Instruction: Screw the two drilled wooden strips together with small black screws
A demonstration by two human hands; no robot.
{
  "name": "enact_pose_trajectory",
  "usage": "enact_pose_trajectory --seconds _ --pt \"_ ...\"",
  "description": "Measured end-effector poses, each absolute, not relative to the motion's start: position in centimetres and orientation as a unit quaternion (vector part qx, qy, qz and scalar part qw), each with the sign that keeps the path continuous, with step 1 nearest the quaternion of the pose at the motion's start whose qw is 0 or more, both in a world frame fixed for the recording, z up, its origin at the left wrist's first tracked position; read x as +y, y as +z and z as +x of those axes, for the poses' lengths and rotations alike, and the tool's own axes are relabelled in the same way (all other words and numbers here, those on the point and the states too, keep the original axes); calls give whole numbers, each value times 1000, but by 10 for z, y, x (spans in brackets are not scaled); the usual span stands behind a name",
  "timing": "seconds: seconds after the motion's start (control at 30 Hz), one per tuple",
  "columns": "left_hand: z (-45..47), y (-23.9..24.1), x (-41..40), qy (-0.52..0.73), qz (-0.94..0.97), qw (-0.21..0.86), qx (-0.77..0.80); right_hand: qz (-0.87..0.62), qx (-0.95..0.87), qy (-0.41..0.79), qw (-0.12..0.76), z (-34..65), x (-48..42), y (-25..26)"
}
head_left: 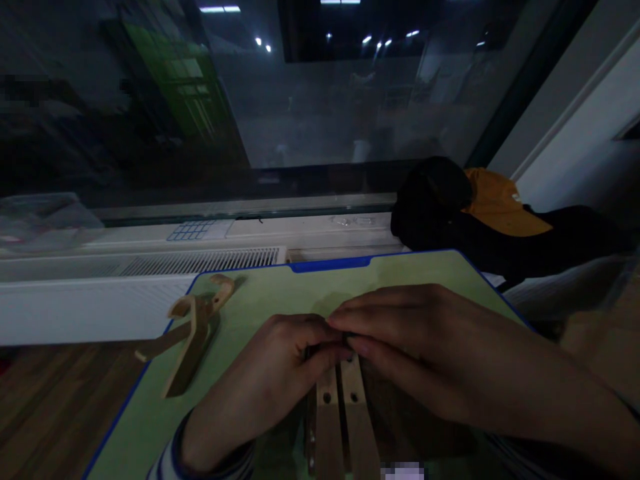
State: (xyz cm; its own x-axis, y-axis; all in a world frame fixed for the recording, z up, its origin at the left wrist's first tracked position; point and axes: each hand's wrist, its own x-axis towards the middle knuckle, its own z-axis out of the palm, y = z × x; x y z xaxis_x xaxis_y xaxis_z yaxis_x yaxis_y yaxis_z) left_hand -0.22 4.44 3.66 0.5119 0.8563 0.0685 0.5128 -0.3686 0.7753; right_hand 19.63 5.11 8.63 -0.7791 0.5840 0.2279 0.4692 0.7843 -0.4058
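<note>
Two pale wooden slats [361, 427] lie side by side on the table near my body, a narrow dark gap between them and a dark hole in each. My left hand [273, 367] is closed at their far end, thumb and fingers pressed together. From the right, my right hand [430, 347] reaches over the same end, its fingers closed and its fingertips meeting the left ones. What the fingertips pinch is hidden under them. A dark-edged part runs along the left side of the slats, mostly covered.
On the left of the green, blue-edged table [255, 300] lies a wooden piece with curved, hook-like ends [197, 327]. Behind the table are a white radiator [90, 303] and a window sill. An orange cap [500, 203] rests on dark clothing at the right.
</note>
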Motion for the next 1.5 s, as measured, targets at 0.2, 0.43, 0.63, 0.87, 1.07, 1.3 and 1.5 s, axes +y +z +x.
enact_pose_trajectory --seconds 0.2,0.43,0.63,0.87,1.07,1.3,1.5 --pt "-1 36 43 247 795 343 435 -290 -928 161 168 195 52 84" --pt "-3 36 44 239 805 343 420 -290 -926 168 175 194 54 81" --pt "-4 40 45 232 815 357 394 -308 -921 182 151 191 56 83" --pt "-1 36 43 226 819 316 422 -318 -918 188 147 190 56 85" --pt "0 36 44 245 818 307 420 -317 -915 199 153 190 54 86" --pt "2 37 44 238 802 321 444 -306 -918 193 163 195 52 89" --pt "2 35 43 230 789 309 478 -308 -918 179 173 194 54 88"
